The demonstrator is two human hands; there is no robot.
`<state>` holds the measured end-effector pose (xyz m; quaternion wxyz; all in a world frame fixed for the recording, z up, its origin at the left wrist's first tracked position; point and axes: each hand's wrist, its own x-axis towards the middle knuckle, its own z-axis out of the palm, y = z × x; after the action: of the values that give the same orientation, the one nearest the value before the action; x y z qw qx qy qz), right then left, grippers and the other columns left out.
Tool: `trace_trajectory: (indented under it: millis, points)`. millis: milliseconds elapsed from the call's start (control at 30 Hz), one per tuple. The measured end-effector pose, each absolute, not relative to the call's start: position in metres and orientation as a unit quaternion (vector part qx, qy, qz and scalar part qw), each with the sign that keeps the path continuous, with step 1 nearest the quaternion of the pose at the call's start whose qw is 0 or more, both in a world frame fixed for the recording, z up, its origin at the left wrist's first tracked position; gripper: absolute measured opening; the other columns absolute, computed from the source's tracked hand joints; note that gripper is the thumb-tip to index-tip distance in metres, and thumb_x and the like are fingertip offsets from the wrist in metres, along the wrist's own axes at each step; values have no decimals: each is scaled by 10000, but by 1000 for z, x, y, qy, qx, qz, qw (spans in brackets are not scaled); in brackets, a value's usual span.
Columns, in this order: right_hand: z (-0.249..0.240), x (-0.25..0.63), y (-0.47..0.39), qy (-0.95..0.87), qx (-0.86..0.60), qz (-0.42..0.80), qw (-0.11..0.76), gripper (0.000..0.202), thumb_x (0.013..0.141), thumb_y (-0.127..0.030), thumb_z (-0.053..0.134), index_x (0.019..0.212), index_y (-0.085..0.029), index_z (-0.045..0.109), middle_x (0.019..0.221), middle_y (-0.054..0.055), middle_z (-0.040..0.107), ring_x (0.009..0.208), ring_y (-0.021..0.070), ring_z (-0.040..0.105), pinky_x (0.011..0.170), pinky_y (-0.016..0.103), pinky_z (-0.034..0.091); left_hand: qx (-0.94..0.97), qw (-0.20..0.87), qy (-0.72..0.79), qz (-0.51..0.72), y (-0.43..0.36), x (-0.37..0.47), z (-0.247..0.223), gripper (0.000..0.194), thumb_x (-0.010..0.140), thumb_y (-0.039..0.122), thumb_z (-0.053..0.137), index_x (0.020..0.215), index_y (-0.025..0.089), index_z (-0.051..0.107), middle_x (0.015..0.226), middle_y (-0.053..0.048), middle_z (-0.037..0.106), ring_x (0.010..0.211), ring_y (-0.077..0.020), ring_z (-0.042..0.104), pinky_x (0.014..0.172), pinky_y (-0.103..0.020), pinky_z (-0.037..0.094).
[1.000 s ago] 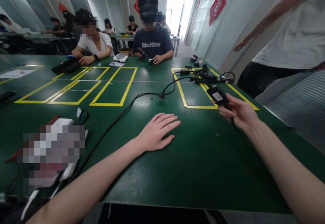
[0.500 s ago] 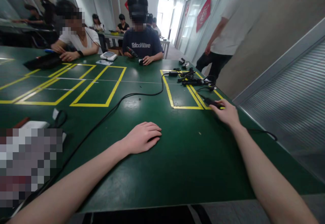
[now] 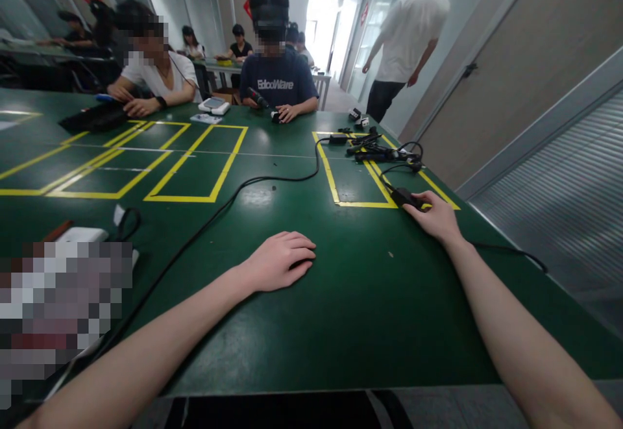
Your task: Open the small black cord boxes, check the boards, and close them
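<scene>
My right hand (image 3: 437, 215) grips a black power adapter (image 3: 407, 197) between thumb and fingers, low over the table at the right. A thin cord runs from its far end toward a heap of black cables (image 3: 377, 151), and a thicker cord (image 3: 511, 248) passes out to the right behind my wrist. Resting on the green table (image 3: 341, 325) near the middle, my left hand (image 3: 280, 260) lies palm down with its fingers stretched out, holding nothing.
Yellow tape rectangles (image 3: 214, 192) mark the table. A long black cable (image 3: 233, 196) crosses it toward another small black box (image 3: 337, 139). At the left lies a blurred-out object (image 3: 63, 299) with a white case. Two people sit across the table; another person (image 3: 406, 33) walks along the right.
The view has shifted slightly. The standing person at the right has moved farther away down the aisle. My right hand still has the adapter, and my left hand stays on the table.
</scene>
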<state>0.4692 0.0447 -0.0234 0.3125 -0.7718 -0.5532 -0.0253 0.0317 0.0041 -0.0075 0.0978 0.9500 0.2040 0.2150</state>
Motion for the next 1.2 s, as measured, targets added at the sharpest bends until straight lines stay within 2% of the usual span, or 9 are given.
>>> trace_trajectory:
  millis: [200, 467, 700, 833, 933, 1033, 1200]
  points:
    - [-25, 472, 47, -535, -781, -43, 318, 411, 734, -467, 698, 1058, -215, 725, 1033, 124, 763, 817, 291, 671, 718, 396, 523, 949, 101, 205, 218, 4, 30, -6, 248, 1037, 260, 535, 1110, 186, 760, 1230, -85, 764, 1173, -235, 695, 1012, -407, 567]
    - [-24, 471, 46, -531, -761, 31, 372, 460, 710, -441, 690, 1085, -180, 742, 1029, 106, 762, 705, 215, 605, 692, 361, 513, 948, 103, 208, 219, 3, 30, -8, 223, 1027, 251, 557, 1108, 190, 756, 1238, -81, 763, 1166, -231, 697, 1016, -403, 559]
    - [-20, 470, 47, -473, -789, 21, 392, 459, 755, -461, 690, 1088, -158, 780, 959, 124, 754, 774, 272, 668, 752, 403, 533, 946, 107, 207, 226, 3, 30, -9, 233, 1028, 254, 549, 1106, 186, 758, 1235, -86, 762, 1159, -234, 698, 1019, -409, 559]
    - [-21, 476, 46, -438, -794, 32, 421, 463, 831, -542, 597, 1037, -166, 772, 715, 93, 710, 642, 286, 666, 693, 423, 541, 946, 108, 208, 222, 3, 31, -7, 238, 1030, 259, 545, 1114, 195, 758, 1239, -89, 762, 1173, -232, 694, 1020, -402, 560]
    - [-22, 479, 47, -423, -796, 44, 431, 574, 880, -597, 513, 1140, -140, 742, 600, 70, 654, 503, 276, 619, 580, 418, 521, 947, 108, 208, 220, 3, 31, -6, 239, 1031, 260, 547, 1117, 188, 758, 1239, -90, 762, 1178, -234, 694, 1018, -400, 561]
    - [-22, 480, 48, -416, -797, 51, 434, 651, 862, -644, 531, 1215, -128, 713, 729, 109, 710, 468, 259, 605, 553, 423, 513, 947, 108, 211, 218, 3, 31, -7, 242, 1034, 260, 542, 1120, 196, 758, 1241, -87, 761, 1182, -233, 692, 1023, -405, 559]
    - [-23, 478, 47, -429, -794, 43, 429, 782, 750, -634, 679, 1343, -125, 641, 1142, 196, 725, 564, 248, 636, 654, 448, 536, 947, 107, 209, 218, 3, 31, -8, 231, 1027, 257, 550, 1112, 202, 757, 1242, -83, 760, 1185, -233, 691, 1013, -400, 559]
